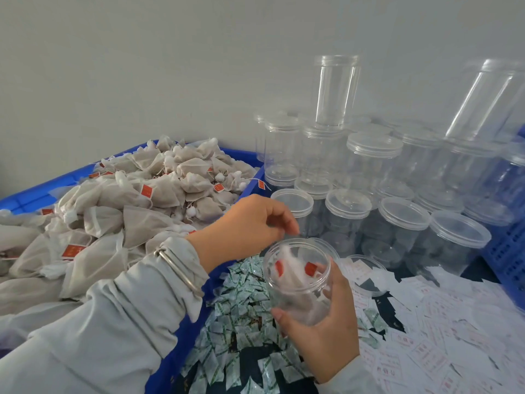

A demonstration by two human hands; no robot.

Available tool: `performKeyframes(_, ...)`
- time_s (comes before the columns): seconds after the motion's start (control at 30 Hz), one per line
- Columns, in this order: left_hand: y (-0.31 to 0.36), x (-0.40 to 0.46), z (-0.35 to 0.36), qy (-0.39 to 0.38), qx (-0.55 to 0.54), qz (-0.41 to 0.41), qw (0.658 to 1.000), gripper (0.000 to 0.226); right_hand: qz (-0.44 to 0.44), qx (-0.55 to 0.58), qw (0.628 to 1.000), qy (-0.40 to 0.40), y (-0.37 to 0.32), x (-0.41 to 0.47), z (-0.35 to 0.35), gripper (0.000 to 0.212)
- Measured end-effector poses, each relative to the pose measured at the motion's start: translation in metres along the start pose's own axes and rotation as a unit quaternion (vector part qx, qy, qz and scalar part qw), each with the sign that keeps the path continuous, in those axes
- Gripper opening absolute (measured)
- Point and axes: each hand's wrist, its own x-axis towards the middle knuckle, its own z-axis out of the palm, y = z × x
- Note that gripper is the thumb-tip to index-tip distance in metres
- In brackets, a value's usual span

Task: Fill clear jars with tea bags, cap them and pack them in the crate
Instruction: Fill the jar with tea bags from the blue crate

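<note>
My right hand [321, 331] grips an uncapped clear jar [298, 280] from below and tilts it toward me. Inside it are tea bags with red tags, one of them blurred in motion. My left hand [250, 223] hovers just above the jar's mouth, its fingers loosely curled and pointing down, with nothing clearly held. A big heap of brownish tea bags [142, 200] fills the blue tray [56, 180] on the left. A blue crate [508, 251] shows at the right edge.
Several empty capped clear jars [403, 214] stand stacked against the wall behind the held jar. Green-and-white sachets [244, 322] lie in a pile under my hands. White paper slips [426, 351] cover the table on the right, with a clear lid [366, 275] on them.
</note>
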Motion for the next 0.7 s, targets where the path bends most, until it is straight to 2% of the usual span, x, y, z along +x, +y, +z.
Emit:
performKeyframes(0.17,-0.017,0.01,-0.023,0.127,0.015,-0.052,0.99,0.043,0.02,-0.044,0.998,0.028,0.003,0.0,0.0,0.103)
performKeyframes(0.27,-0.034,0.015,-0.042,0.248,0.065,-0.113,0.96,0.036,0.032,-0.053,0.998,0.022,0.002,0.0,0.0,0.11)
performKeyframes(0.33,-0.046,0.014,-0.054,0.301,0.127,-0.144,0.934,0.031,0.035,-0.06,0.997,0.019,0.001,0.0,-0.001,0.112)
performKeyframes(0.47,-0.076,0.006,-0.068,0.288,0.289,-0.22,0.886,0.045,0.03,-0.081,0.996,0.021,-0.004,-0.001,-0.003,0.112)
performKeyframes(0.63,-0.089,0.003,-0.073,0.213,0.322,-0.27,0.882,0.051,0.028,-0.064,0.997,0.024,-0.004,0.0,-0.004,0.111)
performKeyframes(0.7,-0.091,0.003,-0.072,0.208,0.343,-0.278,0.873,0.046,0.022,-0.062,0.997,0.026,-0.003,0.0,-0.005,0.111)
